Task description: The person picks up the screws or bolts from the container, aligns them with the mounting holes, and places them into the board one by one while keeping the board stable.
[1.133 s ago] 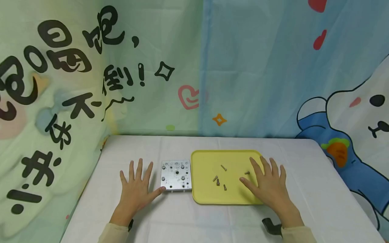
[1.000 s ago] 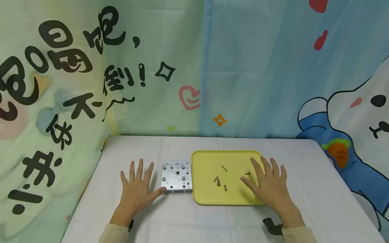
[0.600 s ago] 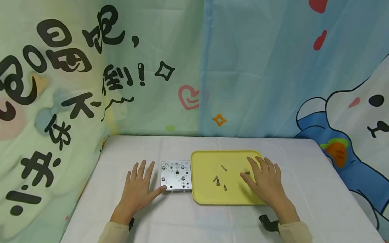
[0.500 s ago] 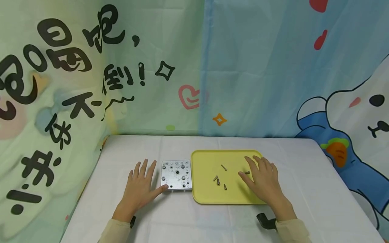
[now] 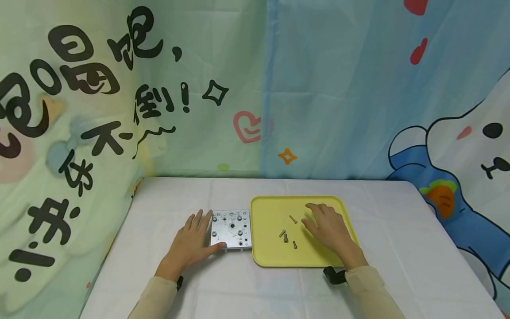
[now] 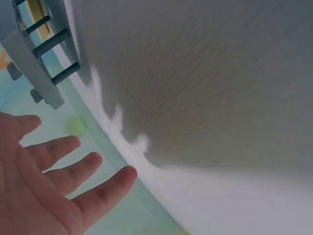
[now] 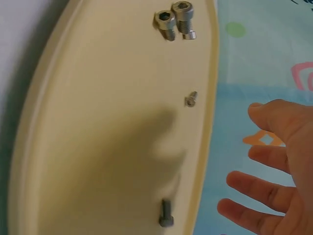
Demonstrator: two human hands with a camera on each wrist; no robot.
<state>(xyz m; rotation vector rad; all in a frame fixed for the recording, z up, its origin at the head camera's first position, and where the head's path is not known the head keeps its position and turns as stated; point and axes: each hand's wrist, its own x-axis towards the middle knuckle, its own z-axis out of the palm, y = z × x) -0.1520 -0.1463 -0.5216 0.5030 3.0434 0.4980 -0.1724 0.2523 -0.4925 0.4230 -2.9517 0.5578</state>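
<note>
Well, right hand [image 5: 328, 228] over tray [image 5: 275, 259] (backdrop [image 5: 338, 88]: “不” [image 5: 104, 134])

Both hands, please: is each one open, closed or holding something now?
Left hand: open, beside the metal plate, holding nothing.
Right hand: open, above the yellow tray, holding nothing.

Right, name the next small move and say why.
Probably lower the right hand to pinch a loose screw: the hand hovers above the yellow tray, holding nothing, and that screw lies close beside it in the head view.
</note>
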